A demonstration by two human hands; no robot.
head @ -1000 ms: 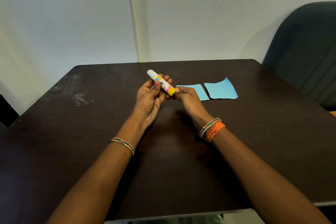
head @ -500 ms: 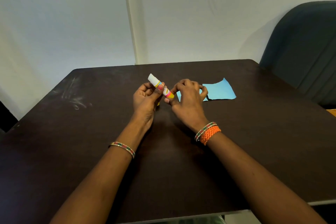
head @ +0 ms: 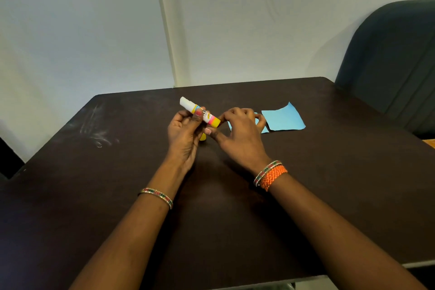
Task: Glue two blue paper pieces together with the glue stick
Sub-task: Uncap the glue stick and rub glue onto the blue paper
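My left hand [head: 186, 134] holds the glue stick [head: 200, 112] above the middle of the dark table [head: 235, 219], gripping its body. The stick's white end points up and to the left. My right hand [head: 240, 134] pinches the stick's yellow lower end with its fingertips. A small yellow piece [head: 202, 137] shows just under my left fingers; I cannot tell what it is. One blue paper piece [head: 283, 117] lies flat to the right of my hands. The second blue paper piece [head: 265, 129] lies beside it, mostly hidden behind my right hand.
A dark upholstered chair [head: 395, 59] stands at the table's far right corner. A white wall rises behind the far edge. Pale scuff marks [head: 96, 129] streak the table's left side. The near table edge [head: 306, 278] runs below my forearms.
My right hand has moved from beside the stick's end to wrapping its fingertips around the yellow end. It now covers most of the nearer blue paper. A small yellow piece appeared under my left fingers.
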